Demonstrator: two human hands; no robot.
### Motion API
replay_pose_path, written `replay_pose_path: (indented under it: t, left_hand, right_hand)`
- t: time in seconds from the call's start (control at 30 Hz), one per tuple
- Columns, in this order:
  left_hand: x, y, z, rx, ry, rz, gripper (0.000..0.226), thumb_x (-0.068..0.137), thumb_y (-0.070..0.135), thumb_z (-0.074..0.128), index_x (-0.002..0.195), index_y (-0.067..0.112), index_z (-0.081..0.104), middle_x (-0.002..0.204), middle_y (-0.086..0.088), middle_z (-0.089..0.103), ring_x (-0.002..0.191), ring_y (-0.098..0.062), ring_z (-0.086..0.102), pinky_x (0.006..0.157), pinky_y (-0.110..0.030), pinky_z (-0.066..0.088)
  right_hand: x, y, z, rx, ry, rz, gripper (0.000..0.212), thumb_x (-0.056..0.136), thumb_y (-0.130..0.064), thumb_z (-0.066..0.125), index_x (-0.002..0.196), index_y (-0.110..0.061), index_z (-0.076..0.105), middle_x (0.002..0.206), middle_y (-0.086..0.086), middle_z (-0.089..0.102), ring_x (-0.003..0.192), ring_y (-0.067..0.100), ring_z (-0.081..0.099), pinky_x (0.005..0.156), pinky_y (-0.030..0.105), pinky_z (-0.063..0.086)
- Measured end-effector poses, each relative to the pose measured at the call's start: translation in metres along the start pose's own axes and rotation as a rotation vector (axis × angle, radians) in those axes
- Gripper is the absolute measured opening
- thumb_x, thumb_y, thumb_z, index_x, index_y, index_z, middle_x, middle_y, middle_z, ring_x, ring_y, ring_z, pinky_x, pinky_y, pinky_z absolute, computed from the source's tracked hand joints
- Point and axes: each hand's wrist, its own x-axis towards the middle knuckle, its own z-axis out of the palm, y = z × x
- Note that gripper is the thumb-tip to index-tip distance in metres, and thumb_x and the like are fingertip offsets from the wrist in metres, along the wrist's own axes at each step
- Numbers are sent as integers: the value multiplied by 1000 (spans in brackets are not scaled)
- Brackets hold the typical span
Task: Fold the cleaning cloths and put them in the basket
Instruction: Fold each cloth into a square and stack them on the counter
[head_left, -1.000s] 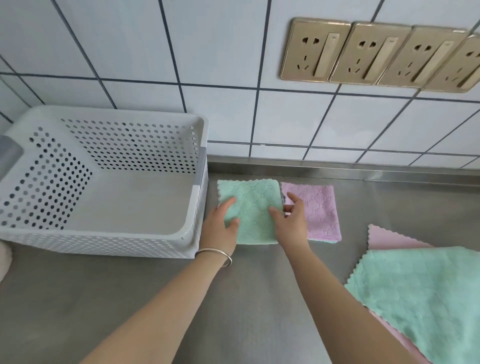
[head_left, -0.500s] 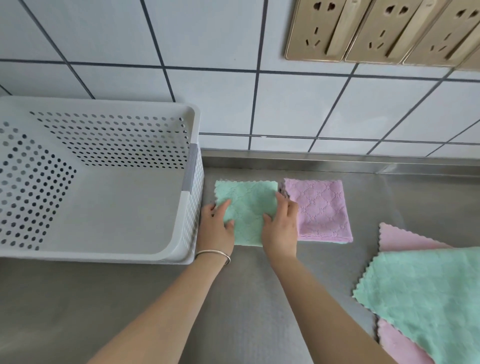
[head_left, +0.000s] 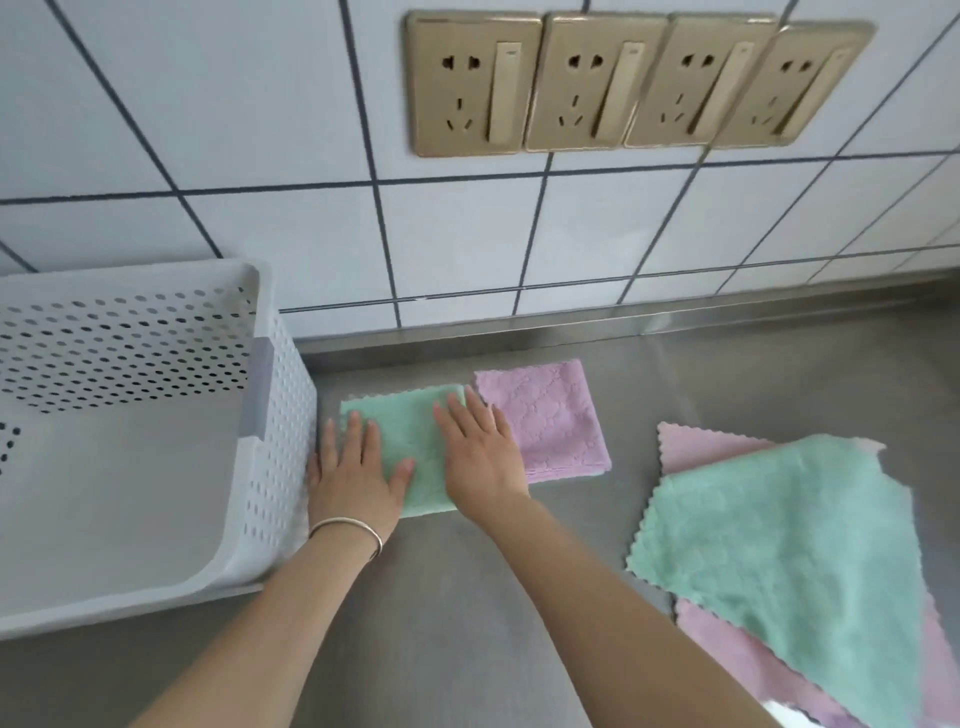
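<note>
Two flat hands, left hand (head_left: 353, 475), right hand (head_left: 480, 457), fingers (head_left: 457, 415) straight, pressing folded green cloth (head_left: 410, 436), squarish.

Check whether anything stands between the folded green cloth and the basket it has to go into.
Only the basket's own perforated side wall, which rises beside the folded green cloth. The left hand and right hand lie flat on it.

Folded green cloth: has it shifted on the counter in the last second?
No. The folded green cloth sits between the basket and the folded pink cloth as before; only the camera moved.
</note>
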Motion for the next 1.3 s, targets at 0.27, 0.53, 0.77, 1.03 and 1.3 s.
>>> replay_pose_path:
  t: [0.27, 0.53, 0.77, 1.03, 1.3]
  left_hand:
    - [-71, 113, 19, -48, 390, 639, 47, 72, 34, 56, 116, 17, 57, 127, -3, 58, 125, -27, 37, 103, -48, 31]
    - [-119, 227, 85, -11, 164, 1077, 37, 62, 30, 59, 98, 26, 66, 104, 9, 68, 107, -12, 58, 87, -32, 54]
    - [-109, 262, 93, 33, 31, 1029, 46, 42, 15, 75, 88, 17, 70, 90, 2, 69, 73, -16, 68, 58, -21, 55]
    - [-84, 253, 89, -96, 35, 905, 27, 66, 18, 51, 81, 15, 73, 85, 1, 72, 71, -19, 69, 59, -26, 56]
    - [-90, 258, 12, -563, 53, 589, 34, 83, 38, 51, 102, 16, 70, 90, -10, 73, 84, -30, 66, 72, -32, 47]
  right_hand:
    - [-181, 119, 9, 202, 499, 411, 39, 69, -24, 48, 107, -21, 52, 100, 3, 65, 101, 17, 47, 81, 27, 35]
    - [-268, 192, 30, 120, 411, 510, 40, 68, -16, 41, 102, -10, 62, 100, 7, 67, 93, 21, 58, 80, 28, 50]
    - [-267, 212, 33, 111, 445, 539, 39, 64, -9, 41, 89, -9, 70, 86, 3, 67, 80, 19, 52, 59, 27, 51]
    - [-275, 243, 16, 49, 259, 589, 37, 34, 16, 74, 58, -13, 67, 61, -1, 60, 51, 21, 57, 33, 23, 35]
    - [-300, 293, -93, 110, 293, 848, 18, 89, -14, 56, 96, -17, 72, 86, 8, 71, 71, 27, 58, 60, 27, 38]
